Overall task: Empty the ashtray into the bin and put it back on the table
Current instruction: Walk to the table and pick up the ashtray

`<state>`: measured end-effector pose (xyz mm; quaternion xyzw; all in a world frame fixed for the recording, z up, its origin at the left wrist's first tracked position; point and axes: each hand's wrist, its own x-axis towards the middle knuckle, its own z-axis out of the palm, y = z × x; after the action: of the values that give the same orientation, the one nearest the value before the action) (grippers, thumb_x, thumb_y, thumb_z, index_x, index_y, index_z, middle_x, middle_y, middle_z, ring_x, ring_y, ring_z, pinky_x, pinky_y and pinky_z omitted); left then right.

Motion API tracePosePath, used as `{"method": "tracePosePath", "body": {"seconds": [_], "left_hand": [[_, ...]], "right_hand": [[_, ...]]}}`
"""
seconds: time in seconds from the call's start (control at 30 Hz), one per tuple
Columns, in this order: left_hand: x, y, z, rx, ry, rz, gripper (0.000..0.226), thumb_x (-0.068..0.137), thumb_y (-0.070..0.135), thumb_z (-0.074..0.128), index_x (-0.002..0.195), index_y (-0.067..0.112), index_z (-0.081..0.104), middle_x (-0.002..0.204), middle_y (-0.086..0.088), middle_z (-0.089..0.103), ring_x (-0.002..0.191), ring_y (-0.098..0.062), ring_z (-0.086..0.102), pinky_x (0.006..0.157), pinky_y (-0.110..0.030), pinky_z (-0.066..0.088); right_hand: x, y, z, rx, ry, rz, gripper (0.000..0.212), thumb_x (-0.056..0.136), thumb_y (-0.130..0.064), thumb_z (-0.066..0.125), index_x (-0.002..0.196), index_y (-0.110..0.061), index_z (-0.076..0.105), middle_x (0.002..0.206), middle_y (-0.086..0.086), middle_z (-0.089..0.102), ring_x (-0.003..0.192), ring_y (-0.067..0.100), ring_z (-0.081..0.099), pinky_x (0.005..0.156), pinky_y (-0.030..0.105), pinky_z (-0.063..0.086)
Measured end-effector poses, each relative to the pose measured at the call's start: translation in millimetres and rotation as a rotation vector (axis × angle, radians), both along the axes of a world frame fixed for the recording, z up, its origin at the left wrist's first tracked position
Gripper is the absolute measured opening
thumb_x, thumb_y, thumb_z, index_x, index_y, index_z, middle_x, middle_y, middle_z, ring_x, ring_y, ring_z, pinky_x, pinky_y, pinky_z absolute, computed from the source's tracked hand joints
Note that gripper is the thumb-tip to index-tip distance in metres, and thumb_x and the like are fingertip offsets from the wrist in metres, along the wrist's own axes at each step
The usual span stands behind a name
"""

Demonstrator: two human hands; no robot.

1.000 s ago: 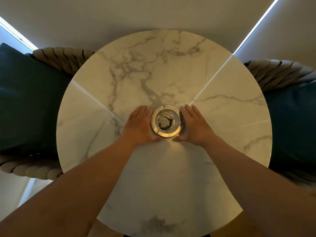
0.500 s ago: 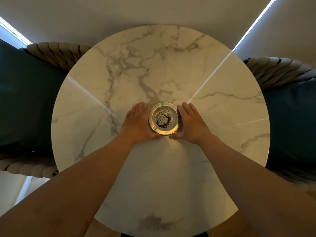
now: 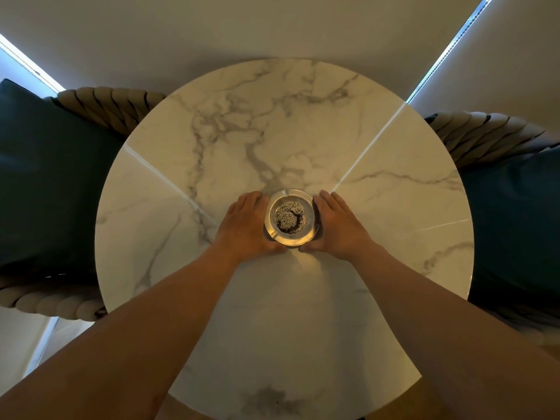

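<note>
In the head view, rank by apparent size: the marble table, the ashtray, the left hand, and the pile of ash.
1. Marble table, far the largest.
2. Left hand, which looks larger than the ashtray.
3. Ashtray, cupped between the left hand and the right hand.
4. Pile of ash inside it.

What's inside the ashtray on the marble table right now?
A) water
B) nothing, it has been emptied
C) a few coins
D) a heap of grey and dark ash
D: the ashtray, cupped between the left hand and right hand, holds a speckled grey and dark heap in its bowl.
</note>
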<state>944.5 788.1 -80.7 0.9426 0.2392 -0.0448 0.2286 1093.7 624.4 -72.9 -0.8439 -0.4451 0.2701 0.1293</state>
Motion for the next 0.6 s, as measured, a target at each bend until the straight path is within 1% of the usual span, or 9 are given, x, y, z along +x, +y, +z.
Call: {"method": "tracePosePath", "body": {"seconds": [0.07,0.13,0.17,0.23,0.33,0.4,0.47,0.53,0.6], "left_hand": [[-2,-1,4,0.004,-0.009,-0.011,0.106,0.046,0.082,0.056,0.126,0.013,0.049,0.123,-0.005,0.052,0.119,-0.026,0.044,0.097,-0.039,0.04],[-5,-2,8,-0.005,-0.024,-0.014,0.104,0.047,0.081,0.056,0.124,0.012,0.051,0.12,-0.005,0.054,0.116,-0.027,0.045,0.095,-0.038,0.041],[-6,-2,11,-0.009,-0.027,-0.021,0.102,0.047,0.08,0.058,0.123,0.011,0.051,0.119,-0.006,0.055,0.115,-0.027,0.046,0.094,-0.038,0.041],[-10,-3,16,-0.015,-0.017,-0.038,0.096,0.051,0.075,0.065,0.12,0.01,0.052,0.117,-0.006,0.056,0.115,-0.027,0.047,0.095,-0.038,0.042],[-17,-8,25,-0.041,-0.018,-0.041,0.09,0.054,0.067,0.078,0.12,0.011,0.052,0.115,-0.005,0.056,0.112,-0.026,0.049,0.093,-0.036,0.042],[-23,-13,32,-0.065,-0.034,-0.04,0.097,0.053,0.07,0.077,0.126,0.012,0.05,0.118,-0.005,0.056,0.113,-0.025,0.049,0.093,-0.034,0.041],[-31,-19,40,-0.069,-0.044,-0.037,0.104,0.051,0.071,0.077,0.131,0.012,0.047,0.122,-0.005,0.056,0.116,-0.025,0.049,0.096,-0.034,0.041],[-38,-25,49,-0.061,-0.04,-0.025,0.103,0.049,0.07,0.079,0.128,0.013,0.048,0.121,-0.004,0.056,0.116,-0.024,0.049,0.095,-0.034,0.043],[-47,-31,57,-0.06,-0.03,-0.009,0.098,0.048,0.069,0.079,0.123,0.013,0.049,0.119,-0.003,0.056,0.114,-0.023,0.049,0.093,-0.035,0.045]], "right_hand": [[-1,0,4,0.027,0.012,0.001,0.113,0.053,-0.052,0.09,0.142,-0.006,0.037,0.145,0.01,0.043,0.139,0.029,0.032,0.117,0.038,0.025],[-3,-1,8,0.053,0.053,-0.035,0.105,0.05,-0.05,0.092,0.133,-0.01,0.043,0.128,0.007,0.055,0.125,0.028,0.045,0.104,0.035,0.038],[-4,-1,10,0.06,0.077,-0.051,0.101,0.049,-0.049,0.092,0.13,-0.012,0.044,0.122,0.006,0.058,0.118,0.027,0.049,0.097,0.036,0.043],[-8,-3,15,0.062,0.118,-0.072,0.1,0.05,-0.051,0.091,0.129,-0.015,0.042,0.118,0.006,0.06,0.111,0.026,0.052,0.088,0.041,0.048],[-16,-10,22,0.067,0.121,-0.078,0.098,0.052,-0.056,0.089,0.127,-0.017,0.042,0.115,0.004,0.061,0.107,0.024,0.055,0.08,0.037,0.049],[-20,-15,26,0.063,0.116,-0.077,0.093,0.051,-0.059,0.088,0.122,-0.019,0.043,0.111,0.002,0.061,0.102,0.022,0.056,0.075,0.035,0.047],[-26,-19,33,0.052,0.11,-0.071,0.092,0.05,-0.058,0.088,0.121,-0.02,0.043,0.11,0.001,0.061,0.101,0.022,0.056,0.074,0.034,0.046],[-32,-24,40,0.051,0.109,-0.062,0.092,0.05,-0.058,0.088,0.121,-0.021,0.042,0.11,0.001,0.06,0.101,0.021,0.055,0.074,0.035,0.046],[-40,-29,49,0.06,0.111,-0.05,0.094,0.05,-0.058,0.087,0.124,-0.021,0.042,0.111,0.0,0.06,0.101,0.021,0.055,0.073,0.032,0.042]]}}
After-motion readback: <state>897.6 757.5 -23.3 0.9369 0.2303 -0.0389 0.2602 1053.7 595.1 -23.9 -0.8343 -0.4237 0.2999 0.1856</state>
